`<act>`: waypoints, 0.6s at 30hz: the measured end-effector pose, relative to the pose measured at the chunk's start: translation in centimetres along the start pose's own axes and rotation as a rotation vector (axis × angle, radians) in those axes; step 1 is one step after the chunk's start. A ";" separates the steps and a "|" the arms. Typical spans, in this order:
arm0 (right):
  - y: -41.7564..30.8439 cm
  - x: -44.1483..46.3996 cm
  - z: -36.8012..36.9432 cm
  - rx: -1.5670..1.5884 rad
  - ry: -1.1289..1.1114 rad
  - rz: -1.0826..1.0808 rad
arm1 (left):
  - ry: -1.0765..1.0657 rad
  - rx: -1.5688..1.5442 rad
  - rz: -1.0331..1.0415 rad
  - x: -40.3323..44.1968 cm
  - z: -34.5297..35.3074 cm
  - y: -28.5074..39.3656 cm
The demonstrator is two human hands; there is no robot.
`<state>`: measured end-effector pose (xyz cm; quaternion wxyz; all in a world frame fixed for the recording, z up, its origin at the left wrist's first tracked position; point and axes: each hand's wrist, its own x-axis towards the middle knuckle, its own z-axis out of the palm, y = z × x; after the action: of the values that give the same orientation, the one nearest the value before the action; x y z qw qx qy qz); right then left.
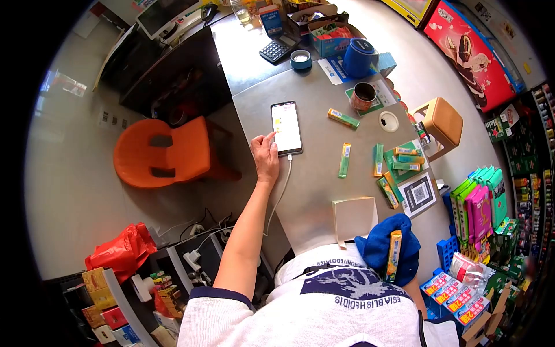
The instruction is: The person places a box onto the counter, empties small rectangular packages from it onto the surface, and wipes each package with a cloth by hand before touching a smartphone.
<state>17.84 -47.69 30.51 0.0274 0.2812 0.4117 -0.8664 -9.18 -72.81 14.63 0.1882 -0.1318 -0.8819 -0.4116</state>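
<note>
A finger of my left hand [266, 157] touches the lit screen of a smartphone [287, 128] lying on the counter; the hand grips nothing. A white charging cable [282, 194] runs from its lower end. Low on the right, a blue cloth [370, 248] wraps my right hand and hides its fingers. Against this cloth a slim yellow-and-green pack [393, 254] is held upright. Similar packs lie on the counter, among them a single pack [344, 160] and a small pile [408, 159]. An open white box [354, 215] stands close to my body.
Along the far side are a calculator [277, 48], a blue canister [358, 59] and an open tin [363, 97]. A QR-code card [418, 194] lies by the right edge. An orange chair [165, 153] stands left, a stool [444, 124] right.
</note>
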 end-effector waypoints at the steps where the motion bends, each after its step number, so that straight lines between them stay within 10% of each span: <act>1: 0.0 0.1 0.0 -0.001 -0.004 0.003 | -0.012 0.012 0.005 0.0 0.0 0.0; 18: -0.1 -1.0 0.2 -0.026 -0.032 0.020 | -0.009 0.040 -0.028 -0.1 0.0 -0.1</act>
<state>18.55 -47.91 31.16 0.0463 0.2711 0.4195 -0.8651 -9.12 -72.89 14.57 0.1810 -0.1172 -0.8926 -0.3959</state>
